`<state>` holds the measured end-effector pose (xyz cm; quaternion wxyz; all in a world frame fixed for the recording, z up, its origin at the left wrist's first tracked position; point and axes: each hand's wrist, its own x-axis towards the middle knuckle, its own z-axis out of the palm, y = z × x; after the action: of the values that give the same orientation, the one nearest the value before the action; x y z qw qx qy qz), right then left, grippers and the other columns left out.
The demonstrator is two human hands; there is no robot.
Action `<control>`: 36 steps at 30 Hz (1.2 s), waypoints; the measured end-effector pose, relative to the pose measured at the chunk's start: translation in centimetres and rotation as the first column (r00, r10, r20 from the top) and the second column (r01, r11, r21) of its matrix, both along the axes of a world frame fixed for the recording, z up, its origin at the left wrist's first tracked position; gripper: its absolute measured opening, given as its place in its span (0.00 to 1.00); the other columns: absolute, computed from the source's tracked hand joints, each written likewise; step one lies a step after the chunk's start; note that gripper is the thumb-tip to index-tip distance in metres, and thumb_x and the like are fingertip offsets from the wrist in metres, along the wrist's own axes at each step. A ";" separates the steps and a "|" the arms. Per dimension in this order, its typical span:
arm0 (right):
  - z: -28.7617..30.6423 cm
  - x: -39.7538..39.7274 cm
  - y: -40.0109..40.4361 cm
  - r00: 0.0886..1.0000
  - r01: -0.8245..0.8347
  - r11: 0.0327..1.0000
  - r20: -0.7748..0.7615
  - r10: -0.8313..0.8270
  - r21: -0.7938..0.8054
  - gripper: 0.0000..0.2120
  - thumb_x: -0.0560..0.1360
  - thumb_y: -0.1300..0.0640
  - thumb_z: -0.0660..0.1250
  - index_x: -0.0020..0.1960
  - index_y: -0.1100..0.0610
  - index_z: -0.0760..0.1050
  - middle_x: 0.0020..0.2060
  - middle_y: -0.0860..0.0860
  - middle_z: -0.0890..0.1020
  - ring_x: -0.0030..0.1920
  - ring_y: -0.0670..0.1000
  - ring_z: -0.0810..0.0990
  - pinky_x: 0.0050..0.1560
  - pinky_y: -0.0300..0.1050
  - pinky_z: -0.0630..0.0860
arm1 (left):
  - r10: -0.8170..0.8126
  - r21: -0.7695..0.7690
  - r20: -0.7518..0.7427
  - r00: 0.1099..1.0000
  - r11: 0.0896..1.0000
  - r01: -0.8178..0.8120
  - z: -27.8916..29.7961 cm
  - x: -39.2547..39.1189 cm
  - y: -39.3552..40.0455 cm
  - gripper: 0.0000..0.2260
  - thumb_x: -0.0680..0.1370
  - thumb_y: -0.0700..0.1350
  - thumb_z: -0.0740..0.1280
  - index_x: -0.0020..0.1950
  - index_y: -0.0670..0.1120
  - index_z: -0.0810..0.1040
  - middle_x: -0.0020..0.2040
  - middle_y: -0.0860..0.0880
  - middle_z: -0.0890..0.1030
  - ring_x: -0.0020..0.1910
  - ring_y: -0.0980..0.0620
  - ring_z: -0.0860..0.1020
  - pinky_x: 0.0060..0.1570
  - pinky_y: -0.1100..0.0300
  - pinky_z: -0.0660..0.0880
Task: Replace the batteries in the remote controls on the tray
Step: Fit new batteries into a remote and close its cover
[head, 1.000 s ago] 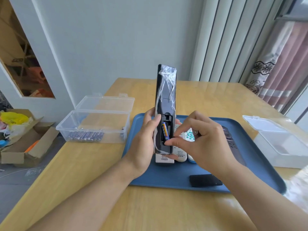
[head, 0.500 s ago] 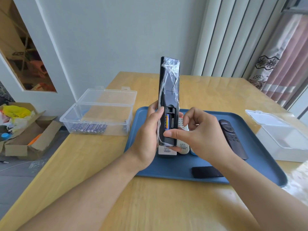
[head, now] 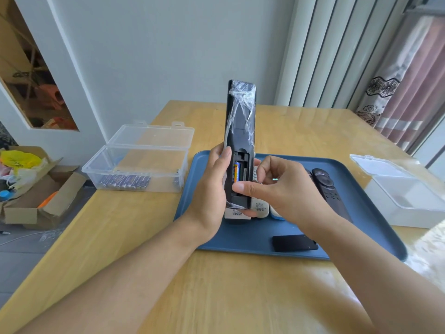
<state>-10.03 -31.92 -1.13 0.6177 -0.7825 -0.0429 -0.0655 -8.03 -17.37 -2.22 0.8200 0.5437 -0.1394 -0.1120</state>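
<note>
My left hand (head: 212,189) grips a long black remote (head: 240,121) wrapped in clear film and holds it upright above the blue tray (head: 349,237). Its back faces me with the battery compartment open. One blue-and-yellow battery (head: 236,172) sits in the left slot; the right slot looks empty. My right hand (head: 284,189) has its thumb laid across the lower end of the compartment, with its fingers curled at the remote's right edge. A black battery cover (head: 295,242) lies on the tray near its front edge.
Another black remote (head: 325,184) and white remotes (head: 259,207) lie on the tray behind my hands. An open clear box (head: 134,150) at the left holds several batteries (head: 125,182). An open white box (head: 404,196) stands at the right. A cardboard box (head: 36,201) sits on the floor.
The remote has been raised a little and held more upright. My right thumb has slid down from the battery to the lower end of the compartment, and the fingers have curled in.
</note>
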 end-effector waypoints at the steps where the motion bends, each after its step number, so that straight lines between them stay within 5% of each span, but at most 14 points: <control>1: 0.4 -0.1 -0.1 1.000 -0.005 1.000 -0.009 0.005 -0.006 0.20 0.67 0.53 0.81 0.36 0.58 0.70 0.38 0.66 0.81 0.52 0.34 0.82 0.53 0.49 0.80 | 0.031 0.009 -0.018 0.999 0.999 -0.031 0.0 0.1 0.0 0.20 0.83 0.57 0.56 0.70 0.48 0.70 0.55 0.44 0.83 0.42 0.49 0.83 0.26 0.56 0.76; 4: 0.7 0.5 -1.3 0.996 0.025 0.999 -0.084 -0.022 0.033 0.15 0.73 0.48 0.75 0.42 0.56 0.74 0.31 0.46 0.75 0.29 0.41 0.72 0.34 0.36 0.68 | 0.102 0.053 -0.053 0.993 0.994 -0.099 0.0 0.5 0.4 0.13 0.85 0.47 0.58 0.69 0.48 0.70 0.54 0.43 0.84 0.39 0.48 0.84 0.22 0.60 0.71; 6: 0.6 1.2 -2.2 0.985 0.051 0.994 -0.168 -0.036 0.092 0.04 0.78 0.55 0.71 0.51 0.54 0.79 0.39 0.48 0.77 0.33 0.45 0.73 0.36 0.40 0.69 | 0.124 0.047 -0.077 0.989 0.992 -0.120 0.1 1.0 0.8 0.15 0.83 0.39 0.58 0.69 0.48 0.70 0.58 0.44 0.84 0.42 0.46 0.85 0.20 0.61 0.71; 10: 0.1 1.6 -3.0 0.994 0.040 0.993 -0.109 -0.028 0.111 0.19 0.81 0.73 0.56 0.63 0.58 0.77 0.51 0.57 0.81 0.41 0.49 0.83 0.47 0.41 0.79 | 0.078 -0.021 -0.118 0.990 0.996 -0.081 0.2 1.4 1.0 0.18 0.82 0.32 0.56 0.70 0.45 0.69 0.63 0.42 0.82 0.49 0.42 0.86 0.30 0.49 0.82; 17: 0.6 1.1 -2.2 0.987 -0.043 0.998 0.158 0.034 0.050 0.05 0.82 0.62 0.64 0.54 0.55 0.70 0.55 0.47 0.86 0.60 0.46 0.83 0.60 0.41 0.75 | 0.024 -0.032 -0.028 0.999 0.999 -0.025 0.1 1.3 1.2 0.21 0.83 0.29 0.58 0.72 0.48 0.67 0.66 0.47 0.80 0.58 0.43 0.84 0.40 0.39 0.83; 21: 0.9 0.9 -2.1 0.961 -0.015 1.000 0.275 0.012 0.008 0.07 0.77 0.61 0.71 0.50 0.52 0.76 0.52 0.45 0.86 0.54 0.45 0.84 0.59 0.46 0.78 | 0.006 0.048 0.023 1.000 0.999 -0.008 0.2 1.3 1.3 0.20 0.82 0.31 0.60 0.71 0.47 0.68 0.67 0.52 0.80 0.59 0.47 0.83 0.40 0.40 0.84; 24: 0.9 0.8 -2.0 0.949 0.032 0.998 0.314 -0.045 0.045 0.07 0.72 0.56 0.75 0.48 0.49 0.81 0.43 0.46 0.84 0.44 0.45 0.83 0.50 0.41 0.78 | -0.010 0.070 0.027 1.000 0.998 0.008 0.1 1.3 1.4 0.19 0.83 0.32 0.61 0.71 0.46 0.69 0.67 0.53 0.81 0.59 0.47 0.83 0.39 0.41 0.84; 28: 0.9 0.8 -1.7 0.958 -0.002 0.993 0.286 -0.032 0.120 0.08 0.70 0.54 0.74 0.50 0.51 0.83 0.43 0.46 0.87 0.45 0.46 0.85 0.52 0.42 0.79 | -0.019 0.056 0.004 1.000 0.998 0.019 0.4 1.1 1.2 0.13 0.84 0.39 0.60 0.69 0.45 0.71 0.62 0.51 0.83 0.56 0.42 0.84 0.34 0.46 0.82; 32: 0.4 0.7 -1.4 0.953 -0.008 0.992 0.300 -0.030 0.124 0.08 0.71 0.55 0.75 0.49 0.51 0.84 0.46 0.51 0.88 0.51 0.52 0.86 0.58 0.52 0.80 | 0.024 0.072 -0.054 0.998 0.997 -0.020 0.9 0.5 0.9 0.17 0.86 0.53 0.55 0.65 0.45 0.77 0.46 0.48 0.85 0.41 0.43 0.83 0.25 0.57 0.75; 36: 0.4 0.5 -1.0 0.946 -0.032 0.984 0.322 -0.027 0.175 0.07 0.70 0.58 0.75 0.48 0.53 0.83 0.45 0.51 0.88 0.48 0.51 0.87 0.54 0.46 0.81 | 0.006 0.108 -0.022 1.000 0.994 -0.004 0.8 0.3 0.8 0.17 0.86 0.54 0.54 0.65 0.48 0.76 0.47 0.50 0.85 0.42 0.44 0.84 0.21 0.59 0.73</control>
<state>-9.52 -32.96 -0.71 0.6698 -0.7027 -0.1385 -0.1957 -7.78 -16.60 -1.38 0.7912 0.5863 -0.1225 -0.1235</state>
